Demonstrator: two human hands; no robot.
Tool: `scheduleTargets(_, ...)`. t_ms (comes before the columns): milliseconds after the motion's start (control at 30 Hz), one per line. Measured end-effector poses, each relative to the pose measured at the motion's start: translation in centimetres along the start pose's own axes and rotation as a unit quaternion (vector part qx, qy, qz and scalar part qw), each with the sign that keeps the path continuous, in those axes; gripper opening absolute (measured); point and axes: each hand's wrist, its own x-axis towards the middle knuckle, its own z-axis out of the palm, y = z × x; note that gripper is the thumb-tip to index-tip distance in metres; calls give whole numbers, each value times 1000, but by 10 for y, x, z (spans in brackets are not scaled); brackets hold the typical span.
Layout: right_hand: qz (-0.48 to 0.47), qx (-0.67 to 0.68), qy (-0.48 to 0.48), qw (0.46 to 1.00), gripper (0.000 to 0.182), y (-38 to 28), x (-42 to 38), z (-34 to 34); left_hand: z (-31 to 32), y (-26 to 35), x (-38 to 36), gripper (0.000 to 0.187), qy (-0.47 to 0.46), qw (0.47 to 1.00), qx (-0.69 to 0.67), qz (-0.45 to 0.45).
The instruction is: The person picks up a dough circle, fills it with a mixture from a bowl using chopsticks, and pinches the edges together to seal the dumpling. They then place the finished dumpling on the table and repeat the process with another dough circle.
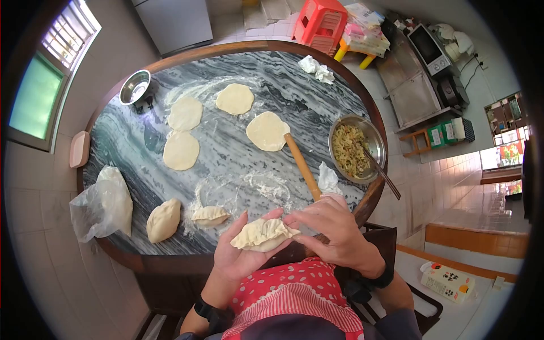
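Note:
A large dumpling [264,234] with a pleated top edge rests in the cupped palm of my left hand [229,259]. At its right end, the thumb and fingers of my right hand [335,231] pinch the dough. Another pleated dumpling [210,215] lies on the floured marble tabletop [226,164], just left of my hands. Farther left sits a thick lump of dough [164,221]. Several flat dough rounds [234,99] are spread over the middle of the table. A wooden rolling pin [302,167] touches the edge of one round and reaches back toward my right wrist.
On the right stands a metal bowl [378,136] of shredded filling [349,148] with chopsticks [383,174] in it. A plastic bag [105,201] lies at the left edge, a small metal bowl [135,86] at the far left. Crumpled tissue [316,69] lies at the back; red stools [321,25] stand beyond.

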Motion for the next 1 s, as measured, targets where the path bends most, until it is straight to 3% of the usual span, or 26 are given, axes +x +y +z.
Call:
scheduleTargets(67,22,90,5,996,32,-1,-3,-4,4,-6,-1,65,10,1000,14,14)
scheduleTargets(300,-45,167,23,985,25,22,-10,8,7,-22,1,65,9,1000,-6,7)
scheduleTargets(433,-65,152,18,986,25,33,-8,0,22,-27,7,63,17,998,64,20)
scheduleTargets(500,-73,142,1,987,26,34,-2,-9,29,-26,10,64,79,986,143,34)
scheduleTargets(633,-111,146,-1,983,31,29,15,-20,36,-30,20,65,105,988,103,49)
scheduleTargets(733,-154,151,8,976,33,31,20,-8,37,-33,28,62,-11,998,61,29)
scheduleTargets(933,-191,136,12,972,34,52,25,7,35,-32,35,60,59,990,105,78)
scheduleTargets(1000,-154,146,-6,977,32,46,31,2,38,-29,34,60,68,989,99,82)
